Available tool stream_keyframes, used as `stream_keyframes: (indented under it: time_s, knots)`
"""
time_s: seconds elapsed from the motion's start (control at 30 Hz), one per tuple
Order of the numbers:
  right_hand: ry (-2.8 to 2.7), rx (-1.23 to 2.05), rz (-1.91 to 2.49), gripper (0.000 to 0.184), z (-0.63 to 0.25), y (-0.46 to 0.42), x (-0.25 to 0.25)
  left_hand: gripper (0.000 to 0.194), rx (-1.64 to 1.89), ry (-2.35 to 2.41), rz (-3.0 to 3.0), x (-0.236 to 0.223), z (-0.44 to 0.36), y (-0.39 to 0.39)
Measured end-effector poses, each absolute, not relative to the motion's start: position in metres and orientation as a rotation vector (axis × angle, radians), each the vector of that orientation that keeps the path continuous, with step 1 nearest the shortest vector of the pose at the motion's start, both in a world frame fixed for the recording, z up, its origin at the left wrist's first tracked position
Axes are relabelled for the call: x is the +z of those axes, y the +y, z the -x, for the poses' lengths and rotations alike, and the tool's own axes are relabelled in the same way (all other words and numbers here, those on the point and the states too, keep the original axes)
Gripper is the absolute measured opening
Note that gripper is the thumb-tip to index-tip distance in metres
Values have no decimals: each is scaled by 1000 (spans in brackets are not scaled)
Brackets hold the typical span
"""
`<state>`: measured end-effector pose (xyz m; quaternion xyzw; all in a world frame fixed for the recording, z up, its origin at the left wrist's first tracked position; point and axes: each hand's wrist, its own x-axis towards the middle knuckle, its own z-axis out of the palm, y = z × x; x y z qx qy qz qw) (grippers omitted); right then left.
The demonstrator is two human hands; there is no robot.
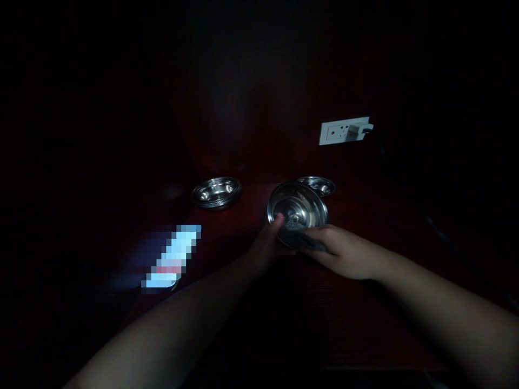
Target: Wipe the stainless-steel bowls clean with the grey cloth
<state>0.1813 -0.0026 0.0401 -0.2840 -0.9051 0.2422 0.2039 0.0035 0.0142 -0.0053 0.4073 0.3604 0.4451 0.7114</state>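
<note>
The scene is very dark. My left hand point(267, 243) grips the near rim of a shiny steel bowl point(302, 205), thumb over the edge, and tilts it toward me. My right hand point(344, 251) holds a dark grey cloth point(302, 239) against the bowl's lower rim, fingers closed on it. Both hands meet above a dark red table point(348, 313).
A stack of steel bowls point(216, 192) sits to the left on the table. Another steel bowl point(320, 185) lies just behind the held one. A white wall socket point(343, 131) with a plug is behind. A glowing blurred screen point(172, 258) lies at the left.
</note>
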Motion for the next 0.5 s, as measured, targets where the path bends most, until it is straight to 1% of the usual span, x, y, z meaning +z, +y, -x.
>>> stream_keyframes:
  time_s: [0.1,0.23,0.3,0.4,0.5]
  knots:
    - [-2598,521,938,25,-184,1,40,61,1020,814,-912,-8,-4,15]
    - [-2595,208,1222,32,-188,4,36,61,996,810,-938,-9,-4,16]
    - [-2588,109,1275,36,-189,4,33,61,991,829,-946,-9,-4,16]
    - [-2628,93,1254,42,-187,5,29,63,999,860,-950,-8,-4,15]
    - [-2674,183,1196,43,-182,3,25,67,1020,883,-950,-9,-3,15]
